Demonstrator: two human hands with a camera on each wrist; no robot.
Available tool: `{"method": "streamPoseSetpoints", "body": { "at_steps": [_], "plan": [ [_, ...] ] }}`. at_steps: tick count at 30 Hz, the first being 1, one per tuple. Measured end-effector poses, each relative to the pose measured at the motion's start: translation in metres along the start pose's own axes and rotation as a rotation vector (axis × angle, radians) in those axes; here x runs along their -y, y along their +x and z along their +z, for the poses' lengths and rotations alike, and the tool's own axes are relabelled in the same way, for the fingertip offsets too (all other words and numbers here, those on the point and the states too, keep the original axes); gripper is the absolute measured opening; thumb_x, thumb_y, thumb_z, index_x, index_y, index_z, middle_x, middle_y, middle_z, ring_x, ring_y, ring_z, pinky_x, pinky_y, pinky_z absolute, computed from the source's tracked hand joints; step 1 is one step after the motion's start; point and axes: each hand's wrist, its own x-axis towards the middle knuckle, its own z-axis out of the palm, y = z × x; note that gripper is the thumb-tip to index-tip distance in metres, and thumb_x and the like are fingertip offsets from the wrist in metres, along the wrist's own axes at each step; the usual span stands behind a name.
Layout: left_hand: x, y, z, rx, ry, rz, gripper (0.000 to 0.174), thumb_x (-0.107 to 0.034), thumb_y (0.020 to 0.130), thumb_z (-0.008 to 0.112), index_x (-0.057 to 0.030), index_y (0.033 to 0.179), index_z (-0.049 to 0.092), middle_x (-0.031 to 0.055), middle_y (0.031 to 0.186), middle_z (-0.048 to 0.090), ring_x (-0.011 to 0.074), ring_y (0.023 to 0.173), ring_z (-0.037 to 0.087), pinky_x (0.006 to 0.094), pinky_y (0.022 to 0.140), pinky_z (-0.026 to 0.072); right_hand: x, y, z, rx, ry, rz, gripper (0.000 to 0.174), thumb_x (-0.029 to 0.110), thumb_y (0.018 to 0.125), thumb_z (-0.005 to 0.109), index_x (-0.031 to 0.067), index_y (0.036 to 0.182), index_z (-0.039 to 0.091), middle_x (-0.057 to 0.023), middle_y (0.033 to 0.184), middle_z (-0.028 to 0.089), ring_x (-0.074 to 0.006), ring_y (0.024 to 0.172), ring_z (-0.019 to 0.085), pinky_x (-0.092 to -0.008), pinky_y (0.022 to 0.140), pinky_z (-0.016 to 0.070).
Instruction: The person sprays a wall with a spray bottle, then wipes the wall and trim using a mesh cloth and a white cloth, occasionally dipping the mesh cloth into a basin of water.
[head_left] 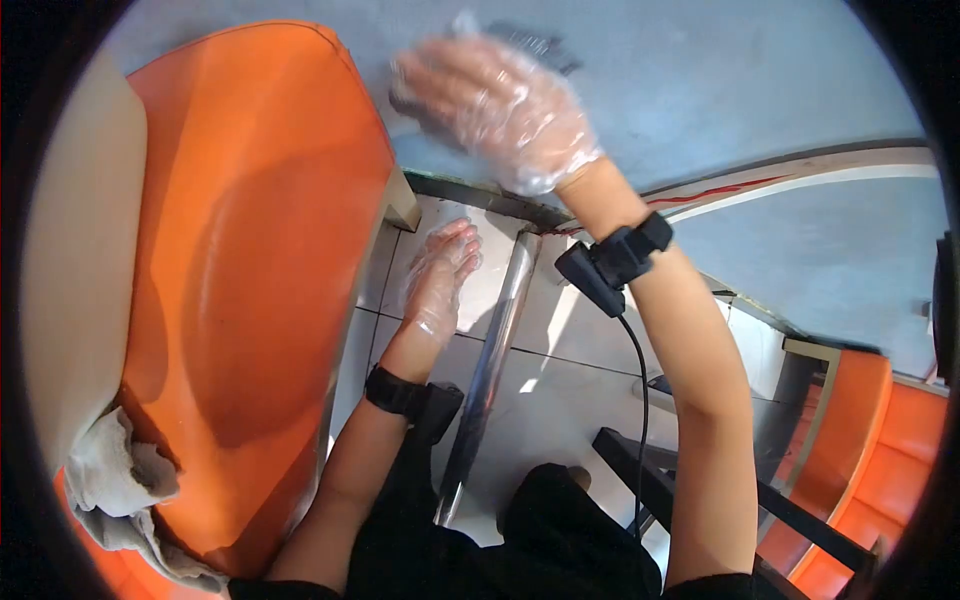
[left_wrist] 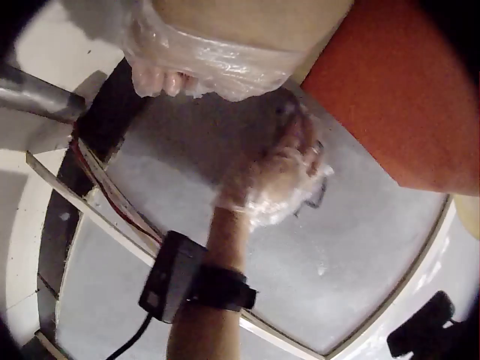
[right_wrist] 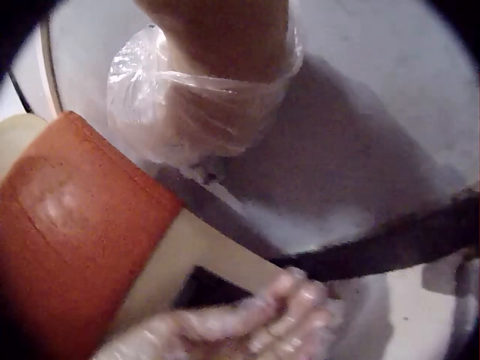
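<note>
Both hands wear clear plastic gloves. The right hand (head_left: 500,110), slightly blurred, is stretched out over a blue-grey panel (head_left: 740,80), fingers extended leftward. Dark marks (head_left: 540,48) show on the panel beside it. A small grey, rough bit (right_wrist: 209,172) pokes out below the glove in the right wrist view; I cannot tell whether the hand holds it. Lower down, the left hand (head_left: 440,275) hangs between the orange seat (head_left: 260,230) and a metal pole (head_left: 495,350), its fingers loose and nothing in them. In the left wrist view, the left fingers (left_wrist: 172,82) peek from under the glove.
A crumpled grey cloth (head_left: 120,465) lies on the seat at the lower left. Pale floor tiles (head_left: 560,390) spread below. A dark metal frame (head_left: 640,460) and another orange seat (head_left: 860,450) stand at the right. A cable (head_left: 643,400) runs from the right wrist.
</note>
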Motion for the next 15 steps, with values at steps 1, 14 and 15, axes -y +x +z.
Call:
{"method": "streamPoseSetpoints", "body": {
  "at_steps": [1,14,15],
  "plan": [
    [0.0,0.0,0.0,-0.004,0.001,-0.01,0.027,-0.013,0.096,0.06,-0.006,0.122,0.06,0.0053,0.115,0.063,0.0148,0.103,0.061,0.0295,0.095,0.0491,0.009,-0.011,0.005,0.122,0.061,-0.026,0.054,0.017,0.084,0.056,0.0143,0.138,0.055,0.0012,0.151,0.045,-0.0171,0.139,0.041,-0.0331,0.118,0.0329],
    [0.01,-0.004,-0.007,0.068,0.069,-0.065,0.035,-0.022,0.097,0.062,-0.0084,0.129,0.055,0.0078,0.127,0.061,0.0187,0.115,0.058,0.0315,0.101,0.0463,0.001,-0.127,-0.036,0.37,0.09,0.063,0.028,0.018,0.079,0.063,0.0234,0.105,0.072,0.0093,0.129,0.061,-0.0165,0.124,0.052,-0.0359,0.103,0.0447],
    [0.009,-0.004,-0.006,0.071,0.07,-0.064,0.035,-0.022,0.097,0.062,-0.0084,0.129,0.055,0.0078,0.127,0.061,0.0187,0.115,0.058,0.0315,0.101,0.0463,-0.002,-0.116,-0.053,0.311,0.022,0.094,0.028,0.018,0.079,0.063,0.0255,0.105,0.072,0.0102,0.128,0.061,-0.0171,0.124,0.052,-0.0375,0.103,0.0448]
  ]
}}
